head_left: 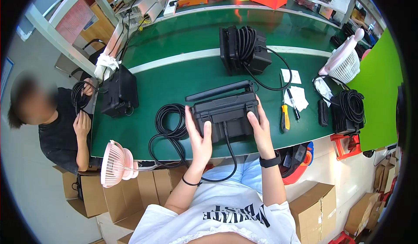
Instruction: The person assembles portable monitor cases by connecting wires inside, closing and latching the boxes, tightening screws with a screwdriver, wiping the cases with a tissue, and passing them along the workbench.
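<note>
Between my two hands is a black plastic case with a carry handle along its far side, at the front of the green table. My left hand grips its left end, thumb on the near face. At the right end, my right hand holds it the same way. A black cable comes out of the near face and loops down over my lap. Left of the case, a coil of black cable lies on the table, close to my left hand.
Another black case with coiled cable stands behind. A screwdriver, a pen and white paper lie right. Black cable coils and a pink fan sit further right. At left, a co-worker handles cable beside another case.
</note>
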A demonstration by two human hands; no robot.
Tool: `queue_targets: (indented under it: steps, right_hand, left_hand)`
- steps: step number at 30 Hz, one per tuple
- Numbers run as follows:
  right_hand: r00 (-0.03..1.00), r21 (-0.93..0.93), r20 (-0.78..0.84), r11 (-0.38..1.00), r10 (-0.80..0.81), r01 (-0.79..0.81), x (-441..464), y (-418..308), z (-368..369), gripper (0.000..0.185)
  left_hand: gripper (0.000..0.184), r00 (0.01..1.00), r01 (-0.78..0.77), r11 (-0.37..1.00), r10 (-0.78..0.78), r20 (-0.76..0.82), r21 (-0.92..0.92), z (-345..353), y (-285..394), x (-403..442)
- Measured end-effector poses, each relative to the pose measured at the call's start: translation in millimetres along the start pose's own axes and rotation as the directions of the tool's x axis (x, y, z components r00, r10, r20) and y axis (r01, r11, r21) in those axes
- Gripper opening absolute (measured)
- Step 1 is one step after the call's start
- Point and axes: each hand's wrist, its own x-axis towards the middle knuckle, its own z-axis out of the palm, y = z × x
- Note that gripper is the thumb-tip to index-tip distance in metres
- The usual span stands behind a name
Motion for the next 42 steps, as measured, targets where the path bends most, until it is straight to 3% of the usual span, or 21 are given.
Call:
queue_targets:
  steps: [2, 3, 4, 6, 8, 9, 10, 12, 15, 18, 20, 22, 24, 26, 27, 30, 32, 34, 36, 40, 42]
  right_hand:
    - [1.0, -0.043, 0.023, 0.999, 0.012, -0.011, 4, 2, -4, 0.067]
    - [0.999, -0.041, 0.033, 0.999, 0.025, -0.023, 7, 3, -5, 0.065]
    - [0.998, -0.038, 0.045, 0.999, 0.035, -0.033, 12, 3, -6, 0.064]
    - [0.994, -0.073, 0.056, 0.993, 0.096, -0.091, 19, 3, -7, 0.061]
    - [0.981, -0.15, 0.046, 0.972, 0.188, -0.179, 26, 0, -9, 0.057]
    - [0.991, -0.255, -0.036, 0.957, 0.131, -0.136, 26, -6, -9, 0.047]
    - [0.997, -0.448, -0.074, 0.894, -0.02, -0.015, 24, -5, -16, 0.044]
    - [0.939, -0.774, -0.07, 0.612, -0.336, 0.162, 16, -1, -40, 0.038]
    - [0.863, -0.983, -0.065, 0.182, -0.5, 0.031, -7, 5, -62, 0.029]
    - [0.919, -0.984, -0.075, 0.176, -0.387, -0.006, -19, 19, -76, 0.026]
    - [0.903, -0.984, -0.042, 0.172, -0.428, 0.036, -20, 23, -79, 0.025]
    - [0.915, -0.951, -0.113, 0.309, -0.386, 0.012, -21, 19, -78, 0.024]
    - [0.895, -0.885, -0.152, 0.461, -0.418, 0.065, -21, 18, -80, 0.02]
    - [0.881, -0.75, -0.227, 0.652, -0.416, 0.115, -24, 27, -84, 0.021]
    - [0.917, -0.515, -0.392, 0.844, -0.076, -0.15, -37, 3, -74, 0.022]
    - [0.925, -0.079, -0.38, 0.995, 0.027, -0.062, -77, 5, -71, 0.022]
    - [0.891, -0.013, -0.454, 1.0, -0.015, 0.01, -106, 4, -57, 0.019]
    - [0.875, -0.221, -0.45, 0.972, -0.179, 0.086, -132, 14, -49, 0.019]
    - [0.846, -0.616, -0.216, 0.74, -0.488, 0.27, -139, 21, -48, 0.02]
    - [0.863, -0.745, 0.004, 0.574, -0.505, 0.339, -133, -5, -30, 0.023]
    - [0.849, -0.777, 0.037, 0.519, -0.527, 0.356, -130, -9, -25, 0.025]
  left_hand:
    - [0.076, 0.942, -0.298, 0.854, 0.336, -0.013, 0.426, -2, 22, 7]
    - [0.071, 0.902, -0.402, 0.769, 0.427, 0.068, 0.498, -4, 31, 16]
    - [0.065, 0.855, -0.517, 0.707, 0.449, 0.259, 0.482, -7, 46, 31]
    - [0.062, 0.775, -0.576, 0.712, 0.318, 0.546, 0.402, 0, 57, 54]
    - [0.062, 0.706, -0.661, 0.6, 0.296, 0.643, 0.45, 13, 42, 69]
    - [0.059, 0.693, -0.678, 0.571, 0.288, 0.661, 0.462, 17, 29, 75]
    - [0.059, 0.694, -0.668, 0.576, 0.254, 0.674, 0.471, 16, 27, 79]
    - [0.058, 0.687, -0.657, 0.581, 0.197, 0.7, 0.481, 16, 26, 89]
    - [0.052, 0.732, -0.618, 0.609, 0.214, 0.647, 0.497, 17, 21, 89]
    - [0.046, 0.773, -0.577, 0.63, 0.214, 0.598, 0.52, 19, 23, 87]
    - [0.039, 0.78, -0.595, 0.611, 0.284, 0.558, 0.521, 22, 22, 86]
    - [0.023, 0.828, -0.554, 0.636, 0.359, 0.43, 0.537, 21, 27, 84]
    - [0.02, 0.891, -0.452, 0.682, 0.319, 0.322, 0.575, 18, 20, 82]
    - [0.019, 0.911, -0.411, 0.66, 0.276, 0.306, 0.629, 16, 19, 80]
    - [0.02, 0.909, -0.417, 0.661, 0.288, 0.302, 0.624, 17, 18, 81]
    - [0.021, 0.936, -0.346, 0.734, 0.225, 0.272, 0.585, 18, 20, 82]
    - [0.023, 0.939, -0.335, 0.75, 0.222, 0.261, 0.57, 18, 23, 82]
    - [0.028, 0.954, -0.281, 0.771, 0.161, 0.251, 0.571, 14, 16, 83]
    - [0.031, 0.953, -0.284, 0.776, 0.164, 0.254, 0.564, 14, 13, 83]
    - [0.032, 0.954, -0.276, 0.772, 0.15, 0.258, 0.572, 14, 12, 84]
    - [0.03, 0.954, -0.283, 0.777, 0.167, 0.249, 0.562, 15, 10, 83]
